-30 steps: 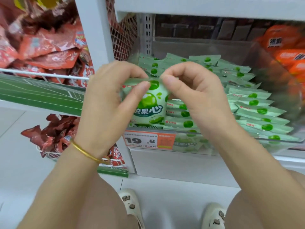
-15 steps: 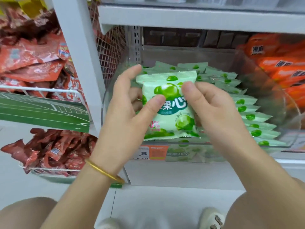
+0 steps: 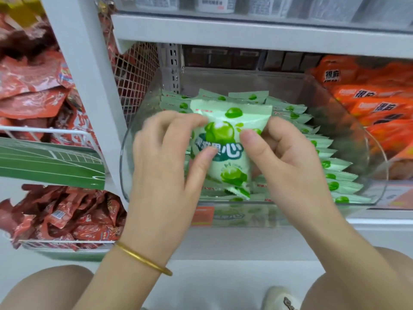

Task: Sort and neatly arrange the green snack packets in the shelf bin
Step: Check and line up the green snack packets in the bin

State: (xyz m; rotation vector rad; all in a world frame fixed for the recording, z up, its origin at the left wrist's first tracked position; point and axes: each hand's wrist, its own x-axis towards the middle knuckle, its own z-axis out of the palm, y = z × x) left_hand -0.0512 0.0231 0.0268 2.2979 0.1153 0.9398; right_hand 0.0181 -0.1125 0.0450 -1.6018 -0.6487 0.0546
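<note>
A pale green snack packet [image 3: 225, 139] with green fruit pictures stands upright over the clear shelf bin [image 3: 134, 139]. My left hand [image 3: 165, 162] pinches its left side, thumb on the front. My right hand [image 3: 283, 159] grips its right side, thumb also on the front. Behind and to the right, a row of several matching green packets [image 3: 330, 164] stands on edge in the bin. More lie flat under the held packet, partly hidden by my hands.
A white upright post [image 3: 87, 90] stands left of the bin, with red snack bags in wire baskets [image 3: 44, 135] beyond it. Orange packets [image 3: 377, 113] fill the neighbouring bin on the right. An upper shelf [image 3: 257, 32] overhangs. My knees are below.
Both hands have lifted one packet from the front of the bin and turned it upright, then lowered it a little toward the pile. My view has tilted down.
</note>
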